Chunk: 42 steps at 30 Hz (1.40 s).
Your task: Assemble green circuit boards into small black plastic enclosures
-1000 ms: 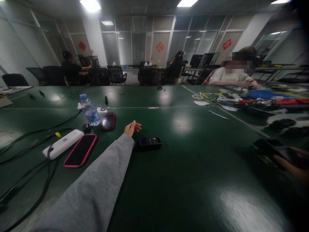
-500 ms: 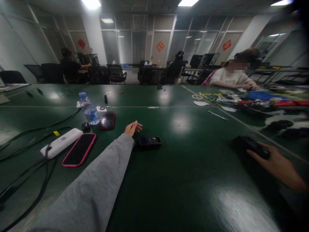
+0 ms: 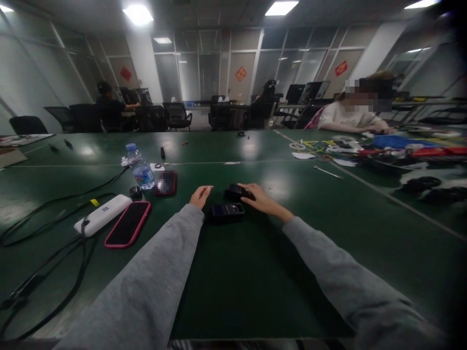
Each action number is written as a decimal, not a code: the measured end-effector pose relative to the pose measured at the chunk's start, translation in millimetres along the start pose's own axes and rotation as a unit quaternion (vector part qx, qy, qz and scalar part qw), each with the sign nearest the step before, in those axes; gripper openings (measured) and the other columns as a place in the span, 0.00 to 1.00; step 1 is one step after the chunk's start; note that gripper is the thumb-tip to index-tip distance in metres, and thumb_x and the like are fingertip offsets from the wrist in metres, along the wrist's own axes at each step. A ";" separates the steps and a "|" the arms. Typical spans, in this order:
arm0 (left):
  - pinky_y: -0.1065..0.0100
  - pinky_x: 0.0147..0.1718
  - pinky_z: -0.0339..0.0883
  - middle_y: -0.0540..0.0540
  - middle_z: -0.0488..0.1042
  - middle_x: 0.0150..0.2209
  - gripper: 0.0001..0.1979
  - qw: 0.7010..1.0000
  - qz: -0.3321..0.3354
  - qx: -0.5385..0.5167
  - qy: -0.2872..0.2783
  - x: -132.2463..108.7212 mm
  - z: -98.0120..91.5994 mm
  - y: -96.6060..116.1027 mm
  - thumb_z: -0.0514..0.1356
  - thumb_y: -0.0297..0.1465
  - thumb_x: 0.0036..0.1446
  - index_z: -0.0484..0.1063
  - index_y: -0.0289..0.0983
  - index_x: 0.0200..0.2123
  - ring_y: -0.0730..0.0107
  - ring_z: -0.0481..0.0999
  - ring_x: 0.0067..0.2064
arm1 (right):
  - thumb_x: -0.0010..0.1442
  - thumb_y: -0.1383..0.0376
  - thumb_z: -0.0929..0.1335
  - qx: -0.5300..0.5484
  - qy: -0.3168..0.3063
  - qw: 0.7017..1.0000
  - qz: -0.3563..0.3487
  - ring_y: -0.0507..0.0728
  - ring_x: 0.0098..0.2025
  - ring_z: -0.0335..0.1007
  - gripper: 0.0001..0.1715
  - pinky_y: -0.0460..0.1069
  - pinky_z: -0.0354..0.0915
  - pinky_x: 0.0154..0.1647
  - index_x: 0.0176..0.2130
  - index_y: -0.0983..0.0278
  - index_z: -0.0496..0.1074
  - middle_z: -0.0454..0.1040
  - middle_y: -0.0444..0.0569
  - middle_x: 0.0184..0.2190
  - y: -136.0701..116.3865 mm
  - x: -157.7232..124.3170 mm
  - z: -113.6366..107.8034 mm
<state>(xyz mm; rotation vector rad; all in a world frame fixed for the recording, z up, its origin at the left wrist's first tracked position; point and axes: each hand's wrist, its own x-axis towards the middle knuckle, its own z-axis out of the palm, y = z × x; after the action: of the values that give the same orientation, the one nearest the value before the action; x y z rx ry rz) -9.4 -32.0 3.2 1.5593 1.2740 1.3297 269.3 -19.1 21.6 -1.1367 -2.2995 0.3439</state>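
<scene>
A black rectangular handheld device (image 3: 227,211) with a small dark screen and keys lies on the green table (image 3: 262,287) ahead of me. My right hand (image 3: 260,198) grips a second black device (image 3: 233,191) just beyond the first one, fingers and thumb along its sides. Whether this second device touches the table I cannot tell. To the left of both devices, my left hand (image 3: 200,196) holds nothing, its fingers stretched out towards the right.
On my left are a pink-cased phone (image 3: 127,224), a white power bank (image 3: 102,215), black cables (image 3: 76,284), a water bottle (image 3: 141,167) and another phone (image 3: 166,183). A wrench (image 3: 328,172) and tangled wires (image 3: 317,147) lie right. Across the table sits a person (image 3: 343,114).
My right hand has brought the black device from the far right to the middle, beside the other device. My left hand stays near the same spot.
</scene>
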 end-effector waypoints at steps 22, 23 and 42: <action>0.57 0.52 0.63 0.42 0.71 0.52 0.21 0.999 0.005 0.030 -0.033 -31.2 -18.4 1.6 0.54 0.43 0.59 0.69 0.41 0.51 0.59 0.70 0.53 | 0.54 0.43 0.68 0.144 -0.027 0.989 -0.010 0.64 0.66 0.37 0.50 0.64 0.46 0.65 0.65 0.49 0.44 0.42 0.47 0.65 -60.1 -29.4 14.7; 0.57 0.53 0.62 0.42 0.71 0.53 0.21 0.999 0.010 0.030 -0.042 -32.6 -18.2 3.0 0.53 0.44 0.59 0.68 0.40 0.52 0.59 0.70 0.53 | 0.52 0.43 0.70 0.139 -0.025 0.990 -0.015 0.64 0.66 0.37 0.52 0.64 0.46 0.65 0.66 0.50 0.43 0.41 0.48 0.66 -60.4 -29.4 15.4; 0.47 0.58 0.56 0.38 0.63 0.56 0.33 0.965 0.189 0.131 -0.124 -41.0 -17.5 15.2 0.63 0.45 0.49 0.61 0.41 0.57 0.52 0.62 0.59 | 0.52 0.46 0.71 0.124 -0.028 0.991 -0.042 0.64 0.66 0.39 0.51 0.63 0.48 0.65 0.65 0.52 0.45 0.41 0.50 0.65 -57.6 -29.7 21.1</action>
<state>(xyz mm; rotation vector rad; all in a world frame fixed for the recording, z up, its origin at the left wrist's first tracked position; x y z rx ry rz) -22.2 -76.7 10.2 2.1647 1.0603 1.1701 234.3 -77.5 19.6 -0.9136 -2.2689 0.6184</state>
